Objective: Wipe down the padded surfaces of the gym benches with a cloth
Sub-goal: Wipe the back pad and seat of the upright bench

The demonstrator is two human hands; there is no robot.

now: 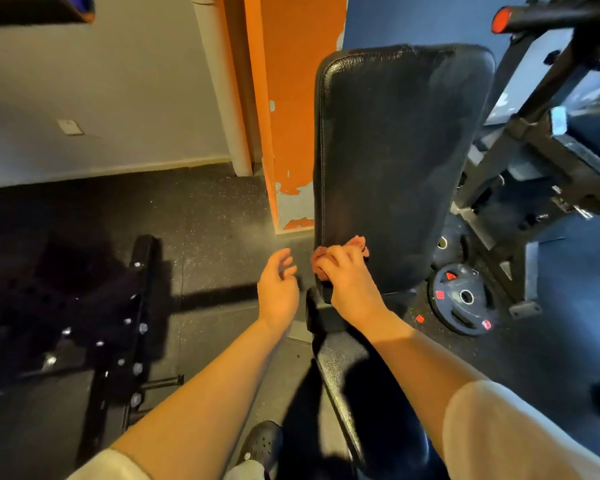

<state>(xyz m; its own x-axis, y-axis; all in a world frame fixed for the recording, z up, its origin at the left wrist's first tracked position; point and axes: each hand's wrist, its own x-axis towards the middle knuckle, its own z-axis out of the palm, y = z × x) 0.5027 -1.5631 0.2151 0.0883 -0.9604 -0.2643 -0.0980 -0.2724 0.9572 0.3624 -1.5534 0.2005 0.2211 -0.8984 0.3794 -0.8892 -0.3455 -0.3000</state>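
A gym corner with speckled dark floor, a peeling orange pillar (pixel 284 109) and a weight plate (pixel 465 299) lying by the rack. The bench (pixel 340 368) stands with its black backrest pad (pixel 402 161) raised, long axis running up and away from the person. The right hand (pixel 347 275) bunches a reddish cloth (pixel 355 245) against the pad's lower left edge, its grip curled round it. The left hand (pixel 278 289) hangs just beside, fingers loosely spread, holding nothing. Wiping looks underway; streaks above suggest partial coverage, while the seat probably remains.

My one head view looks forward and down — close over the backrest (pixel 400 168), floor (pixel 205 216) beyond.
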